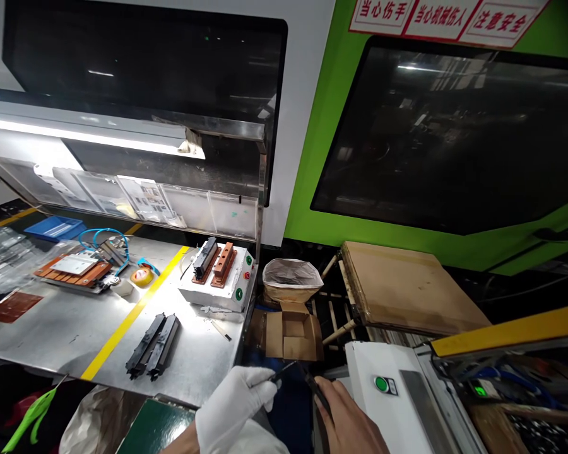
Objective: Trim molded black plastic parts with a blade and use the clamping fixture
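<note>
My left hand [234, 403], in a white glove, pinches a thin dark strip-like piece [284, 372] between thumb and fingers. My bare right hand [350, 419] is closed around a slim black-handled tool [315, 386], whose tip points up and left toward that piece. Its exact kind is unclear. Both hands are in front of the steel table's right end. Two long black plastic parts [154, 347] lie side by side on the table [203, 372]. Behind them, a white fixture box [213, 295] carries two copper-coloured blocks, with another black part [204, 258] on the left one.
An open cardboard box [293, 340] and a lined bin [291, 280] stand beyond my hands. To the right are a white cabinet with a green button [381, 384] and a cardboard-topped stack [407, 284]. A yellow tape roll [142, 276] lies on the table's left part.
</note>
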Demonstrator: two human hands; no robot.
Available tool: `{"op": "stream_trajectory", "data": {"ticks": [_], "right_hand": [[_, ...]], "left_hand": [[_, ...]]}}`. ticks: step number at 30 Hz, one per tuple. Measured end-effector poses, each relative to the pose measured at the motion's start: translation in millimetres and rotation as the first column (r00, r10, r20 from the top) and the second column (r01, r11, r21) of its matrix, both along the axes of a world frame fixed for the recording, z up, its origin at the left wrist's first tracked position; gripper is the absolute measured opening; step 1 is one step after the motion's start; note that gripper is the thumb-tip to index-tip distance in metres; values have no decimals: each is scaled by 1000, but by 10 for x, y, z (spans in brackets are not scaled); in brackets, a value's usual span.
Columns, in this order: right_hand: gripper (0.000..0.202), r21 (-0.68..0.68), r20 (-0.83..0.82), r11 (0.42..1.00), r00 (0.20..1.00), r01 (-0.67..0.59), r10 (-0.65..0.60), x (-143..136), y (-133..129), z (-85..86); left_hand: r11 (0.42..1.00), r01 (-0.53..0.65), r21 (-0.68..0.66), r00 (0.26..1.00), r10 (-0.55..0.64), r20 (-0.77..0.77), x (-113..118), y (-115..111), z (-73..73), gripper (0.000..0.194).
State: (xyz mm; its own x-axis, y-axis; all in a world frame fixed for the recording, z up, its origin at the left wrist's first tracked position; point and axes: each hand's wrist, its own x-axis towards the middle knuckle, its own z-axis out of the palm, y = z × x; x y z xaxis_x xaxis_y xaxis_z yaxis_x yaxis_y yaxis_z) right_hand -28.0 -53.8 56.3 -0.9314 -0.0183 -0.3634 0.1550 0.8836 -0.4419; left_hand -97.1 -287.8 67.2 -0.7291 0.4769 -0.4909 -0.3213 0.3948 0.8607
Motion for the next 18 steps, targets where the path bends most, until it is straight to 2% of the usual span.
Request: {"op": "stream_trajectory", "data": {"ticks": [3, 7, 10, 13, 16, 18], "right_hand": [[51, -84, 7, 993, 997, 79, -78, -15, 11, -6], [58, -134, -35, 965, 973, 224, -230, -23, -8, -24], [56, -130, -89, 964, 966, 231, -243, -20, -43, 11], [51, -116, -141, 975, 969, 188, -204, -15, -57, 41], [46, -108, -164, 984, 973, 145, -161, -18, -43, 27], [45, -114, -180, 981, 968, 157, -176, -24, -40, 9]], "left_hand": [[997, -58, 53, 998, 59, -16, 0, 8, -98, 27], [989, -101, 111, 995, 101, 5, -6, 18, -234, 32], [990, -79, 116, 997, 78, 10, 1, 22, -251, 29], [992, -55, 112, 998, 54, 15, 11, 28, -242, 30], [992, -54, 118, 998, 52, 19, 9, 44, -241, 32], [990, -63, 125, 998, 60, 31, 6, 57, -232, 30]]}}
